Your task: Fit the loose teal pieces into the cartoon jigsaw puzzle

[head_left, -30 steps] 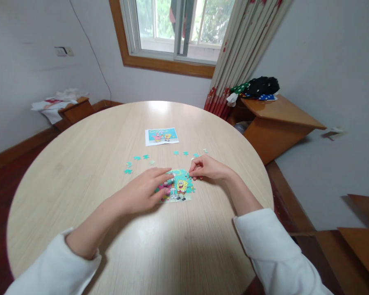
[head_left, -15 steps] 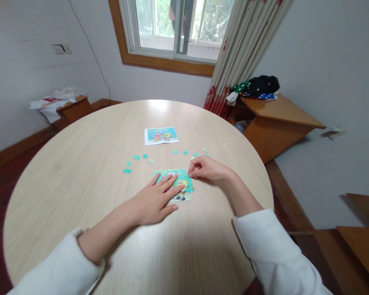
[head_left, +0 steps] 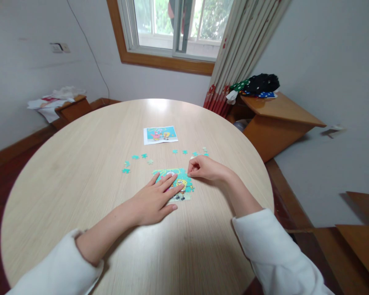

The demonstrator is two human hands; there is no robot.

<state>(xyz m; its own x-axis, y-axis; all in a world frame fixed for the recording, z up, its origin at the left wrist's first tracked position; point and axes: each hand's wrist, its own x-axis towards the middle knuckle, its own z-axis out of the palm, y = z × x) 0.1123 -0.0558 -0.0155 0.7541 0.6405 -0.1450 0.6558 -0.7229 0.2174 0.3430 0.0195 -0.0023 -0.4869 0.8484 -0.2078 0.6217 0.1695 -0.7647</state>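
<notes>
A partly assembled jigsaw puzzle (head_left: 181, 196) with a yellow cartoon figure on a turquoise ground lies on the table. My left hand (head_left: 153, 200) rests flat across its left and middle parts, fingers spread, covering much of the picture. At the puzzle's upper right edge, my right hand (head_left: 204, 168) is closed in a pinch, fingertips down on a small puzzle piece that they mostly hide. Loose turquoise and pale pieces lie beyond the puzzle, among them one piece (head_left: 126, 171) at the left and another (head_left: 185, 152) near the middle.
A printed picture sheet (head_left: 160, 135) with the cartoon scene lies farther back on the round wooden table (head_left: 64, 184). Behind the table are a window and a curtain (head_left: 233, 53). A wooden cabinet (head_left: 264, 127) with cloths on top stands at the right.
Both hands stay nearly in place, the left still flat on the puzzle and the right still pinching at its upper right edge. The whole view has shifted very slightly.
</notes>
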